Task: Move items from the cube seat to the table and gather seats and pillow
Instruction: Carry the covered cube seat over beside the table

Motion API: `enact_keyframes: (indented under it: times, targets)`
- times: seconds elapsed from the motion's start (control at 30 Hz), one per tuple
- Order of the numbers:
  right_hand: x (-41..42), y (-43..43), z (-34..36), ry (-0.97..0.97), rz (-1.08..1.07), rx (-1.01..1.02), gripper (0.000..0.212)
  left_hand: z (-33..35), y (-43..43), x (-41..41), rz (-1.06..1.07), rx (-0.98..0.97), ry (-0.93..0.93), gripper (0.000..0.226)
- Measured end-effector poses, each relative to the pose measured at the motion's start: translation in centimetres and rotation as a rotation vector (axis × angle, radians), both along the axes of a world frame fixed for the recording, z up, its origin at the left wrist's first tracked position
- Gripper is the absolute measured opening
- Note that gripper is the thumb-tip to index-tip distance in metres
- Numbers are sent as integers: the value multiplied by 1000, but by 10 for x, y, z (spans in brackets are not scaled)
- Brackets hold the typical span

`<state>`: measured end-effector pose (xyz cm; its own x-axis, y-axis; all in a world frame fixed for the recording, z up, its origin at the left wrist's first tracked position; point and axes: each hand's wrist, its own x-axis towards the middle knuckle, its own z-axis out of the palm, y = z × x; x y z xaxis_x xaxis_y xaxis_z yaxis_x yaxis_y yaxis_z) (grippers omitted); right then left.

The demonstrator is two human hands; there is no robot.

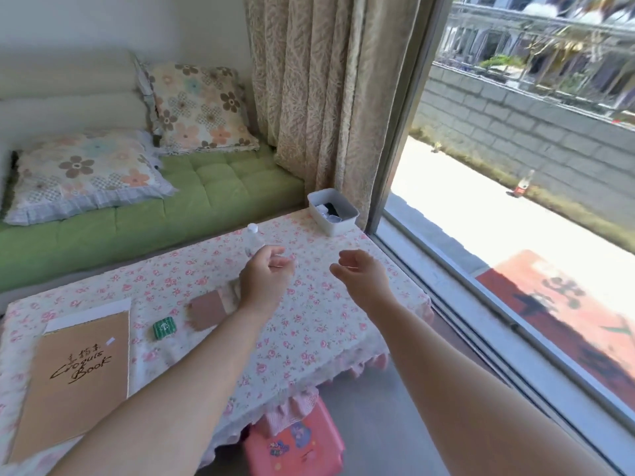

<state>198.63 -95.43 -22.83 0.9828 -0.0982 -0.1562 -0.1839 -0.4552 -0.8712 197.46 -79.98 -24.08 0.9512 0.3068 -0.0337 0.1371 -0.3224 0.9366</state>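
Both my hands hover above the low table (pixel 309 324), which wears a floral cloth. My left hand (pixel 264 276) is open with curled fingers, just in front of a clear water bottle (pixel 253 240) with a white cap. My right hand (pixel 360 276) is open too and holds nothing. On the table lie a brown sketchbook (pixel 75 383), a small green tin (pixel 164 329) and a pinkish-brown card (pixel 208 310). A white bin (pixel 333 210) with small items stands at the far corner. A pink stool (pixel 295 441) sits partly under the table's near edge. Two floral pillows (pixel 86 173) (pixel 199 104) rest on the green sofa.
The green cushioned sofa (pixel 213 187) runs along the table's far side. A patterned curtain (pixel 326 97) hangs by the large window (pixel 515 166) on the right. Grey floor (pixel 385 424) lies between the table and the window track.
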Motion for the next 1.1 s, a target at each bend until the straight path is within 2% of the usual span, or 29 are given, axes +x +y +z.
enact_keyframes:
  times: [0.4, 0.7, 0.93, 1.1]
  targets:
    - [-197, -64, 11, -21, -292, 3, 39, 14, -70, -150, -340, 18, 26, 32]
    - [-325, -111, 47, -158, -716, -16, 34, 53, -116, -211, -704, -114, -58, 28]
    - [-416, -61, 39, -181, -976, 46, 32, 47, -95, -267, -972, -150, -41, 26]
    - [-508, -13, 40, -164, -1202, 31, 33, 45, -88, -333, -1211, -131, 25, 39]
